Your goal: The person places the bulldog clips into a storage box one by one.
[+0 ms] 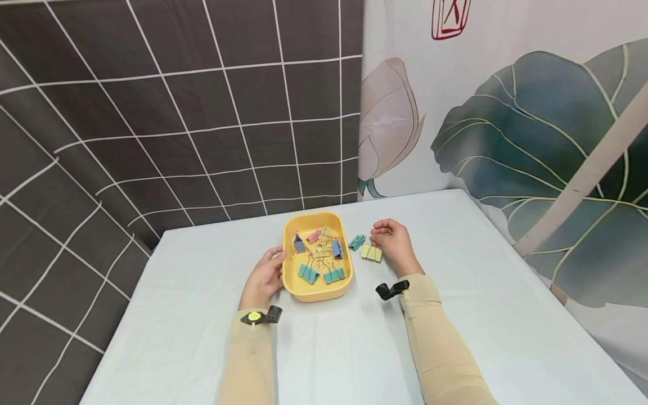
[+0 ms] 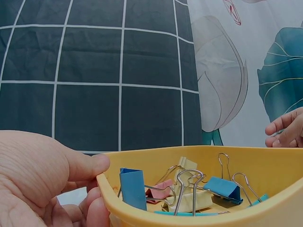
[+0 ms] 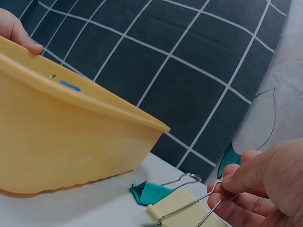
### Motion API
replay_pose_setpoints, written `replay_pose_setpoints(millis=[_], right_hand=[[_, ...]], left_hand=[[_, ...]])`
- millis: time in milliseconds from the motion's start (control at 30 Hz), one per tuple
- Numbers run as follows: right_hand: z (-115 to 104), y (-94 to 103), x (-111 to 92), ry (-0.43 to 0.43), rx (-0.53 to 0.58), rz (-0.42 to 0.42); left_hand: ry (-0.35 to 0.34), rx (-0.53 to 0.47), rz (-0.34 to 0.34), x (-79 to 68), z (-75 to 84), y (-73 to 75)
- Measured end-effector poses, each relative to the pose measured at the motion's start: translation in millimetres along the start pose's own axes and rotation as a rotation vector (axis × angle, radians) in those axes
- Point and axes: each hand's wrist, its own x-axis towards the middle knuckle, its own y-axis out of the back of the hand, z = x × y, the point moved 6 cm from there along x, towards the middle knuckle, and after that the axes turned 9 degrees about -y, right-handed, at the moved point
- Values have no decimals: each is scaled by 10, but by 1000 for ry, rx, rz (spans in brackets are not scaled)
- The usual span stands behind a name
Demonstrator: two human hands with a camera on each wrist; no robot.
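My left hand (image 1: 266,273) grips the left rim of a yellow plastic basket (image 1: 317,296), its thumb over the edge and its fingers against the outer wall. Inside lie several binder clips: a blue clip (image 2: 133,188) by the left wall, another blue one (image 1: 336,249) at the right, a pink clip (image 1: 314,236), pale yellow ones and teal clips (image 1: 308,274) towards the front. Right of the basket, my right hand (image 1: 393,242) pinches a wire handle of a pale yellow binder clip (image 3: 182,208). Beside that clip, a teal binder clip (image 3: 149,193) rests on the table.
The table (image 1: 324,354) wears a white cloth. A dark curtain with a white grid (image 1: 202,129) hangs behind and at the left. A white backdrop with a leaf print (image 1: 526,129) hangs at the right. Each wrist bears a black strap mount (image 1: 392,290).
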Motion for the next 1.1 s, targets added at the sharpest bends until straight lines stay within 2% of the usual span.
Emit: replay_pose_setpoints(millis=[233,633,1100], right_hand=[[-133,24,-51,59,-9,17],[-327,-22,-188,105,-42,17],[-572,-143,-385,244,-76,10]], left_hand=[[-3,-1,-3,0,3,-5],[-1,-9,-11,-27,11,-11],[-7,-14,7,17,-28,10]])
